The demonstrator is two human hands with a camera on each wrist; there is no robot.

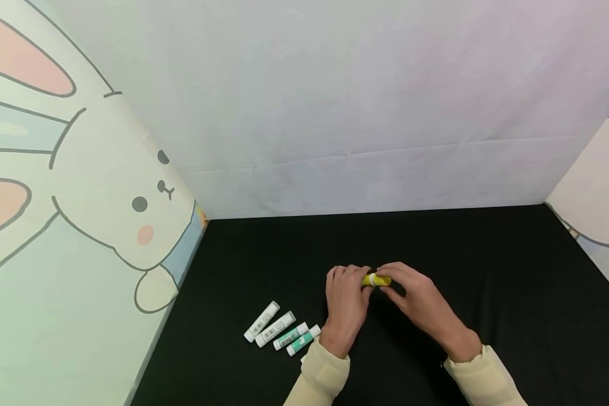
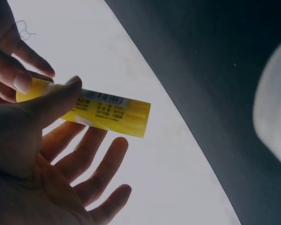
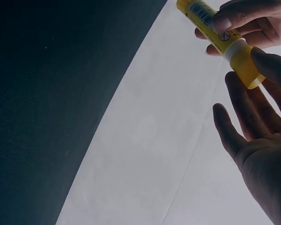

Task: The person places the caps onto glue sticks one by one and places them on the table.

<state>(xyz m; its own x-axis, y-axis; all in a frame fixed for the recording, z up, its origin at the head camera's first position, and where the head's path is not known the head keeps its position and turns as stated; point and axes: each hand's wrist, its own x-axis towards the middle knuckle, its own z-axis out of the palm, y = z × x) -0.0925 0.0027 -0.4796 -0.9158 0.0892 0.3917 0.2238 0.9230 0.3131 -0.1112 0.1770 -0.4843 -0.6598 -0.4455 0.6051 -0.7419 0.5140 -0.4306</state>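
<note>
A yellow glue stick (image 1: 369, 280) with a white band is held between both hands above the black table. My left hand (image 1: 345, 301) pinches its printed body between thumb and fingers; in the left wrist view, the plain end of the yellow glue stick (image 2: 124, 115) sticks out past the thumb. My right hand (image 1: 421, 296) has its thumb and fingertips on the yellow cap at the other end. In the right wrist view, the white band of the glue stick (image 3: 234, 48) shows between the two hands.
Left of the left forearm, several white and green glue sticks lie slanted in a row, among them a white one (image 1: 276, 329) and a green one (image 1: 303, 340). The sleeve partly hides another. Behind the black table (image 1: 264, 254) stands a pale wall (image 1: 365, 113).
</note>
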